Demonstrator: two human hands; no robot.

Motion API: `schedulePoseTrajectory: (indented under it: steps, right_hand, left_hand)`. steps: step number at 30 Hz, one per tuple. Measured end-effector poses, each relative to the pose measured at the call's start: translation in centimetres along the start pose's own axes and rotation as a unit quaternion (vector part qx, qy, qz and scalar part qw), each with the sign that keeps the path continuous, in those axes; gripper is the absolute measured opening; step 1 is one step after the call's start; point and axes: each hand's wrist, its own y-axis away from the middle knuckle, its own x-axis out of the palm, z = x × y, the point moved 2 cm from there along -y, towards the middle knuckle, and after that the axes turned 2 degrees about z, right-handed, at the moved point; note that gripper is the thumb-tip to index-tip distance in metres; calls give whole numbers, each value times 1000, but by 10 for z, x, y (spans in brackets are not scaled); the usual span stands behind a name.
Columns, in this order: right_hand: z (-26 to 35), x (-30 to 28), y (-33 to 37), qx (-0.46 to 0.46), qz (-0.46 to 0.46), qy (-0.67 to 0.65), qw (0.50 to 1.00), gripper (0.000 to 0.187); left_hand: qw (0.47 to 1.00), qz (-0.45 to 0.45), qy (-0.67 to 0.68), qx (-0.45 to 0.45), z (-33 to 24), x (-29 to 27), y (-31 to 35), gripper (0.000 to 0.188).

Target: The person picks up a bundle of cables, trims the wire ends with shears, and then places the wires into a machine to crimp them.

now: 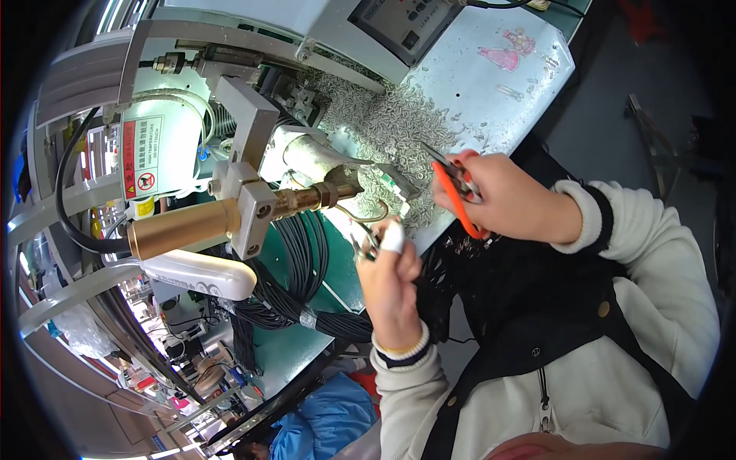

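Note:
My right hand (pixel 521 195) grips orange-handled snips (pixel 458 207), their pointed grey tip toward a heap of small metal pieces (pixel 410 115). My left hand (pixel 392 287) is closed in a pinch, with a white cover on one fingertip. A thin dark cable (pixel 354 218) runs to its fingers; its end is hidden there. Just above that hand is the metal nozzle (pixel 341 192) of a brass-coloured heating tool (pixel 184 228). A small green-and-white piece (pixel 391 182) sits near the nozzle's mouth, apart from the snips.
Coiled black cables (pixel 303 257) lie on the green bench top (pixel 280 349) left of my left hand. A white machine with a dark control panel (pixel 406 27) stands at the back. A warning sign (pixel 143 157) hangs at the left. Someone in blue clothing (pixel 330 418) is at the lower edge.

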Motion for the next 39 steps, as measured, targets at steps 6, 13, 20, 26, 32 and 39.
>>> schedulePoseTrajectory:
  steps: [6, 13, 20, 26, 32, 39]
  right_hand:
    - [11, 7, -38, 16, 4, -13, 1000, 21]
    - [7, 9, -53, 5, 15, 19, 1000, 21]
    - [4, 10, -54, -42, -7, 44, 998, 18]
    - [8, 10, -53, -20, 5, 25, 999, 19]
    - [2, 12, -52, -62, -31, 56, 996, 20]
    - [5, 13, -38, -35, 3, -52, 998, 20]
  left_hand:
    - [997, 59, 49, -25, -7, -2, -33, 12]
    - [998, 56, 13, -10, -13, 1, -37, 15]
    - [999, 36, -15, 10, -14, 1, -36, 19]
    - [998, -2, -39, 49, -15, 5, -32, 17]
    - [999, 18, -36, 26, -15, 4, -34, 15]
    - [999, 44, 2, -4, -13, 2, -21, 11]
